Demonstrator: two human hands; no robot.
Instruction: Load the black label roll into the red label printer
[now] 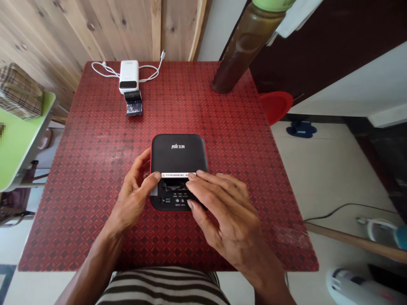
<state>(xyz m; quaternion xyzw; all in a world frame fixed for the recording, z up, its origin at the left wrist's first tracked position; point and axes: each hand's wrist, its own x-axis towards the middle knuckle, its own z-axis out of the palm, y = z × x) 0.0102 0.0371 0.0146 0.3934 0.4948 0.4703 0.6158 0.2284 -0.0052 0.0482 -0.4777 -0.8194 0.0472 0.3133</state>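
A black box-shaped device (178,153) with white lettering, a white warning strip and small buttons lies in the middle of the red patterned table (95,169). My left hand (135,195) clasps its left side, thumb resting on the top near the white strip. My right hand (219,207) lies over the device's near right corner, fingers stretched out, fingertips touching the white strip and the slot beside it.
A white power bank (129,75) with a white cable (104,70) and a small black piece (133,103) lie at the table's far edge. A tall brown bottle (244,46) with a green cap stands far right. A green chair (19,140) is left; floor clutter lies right.
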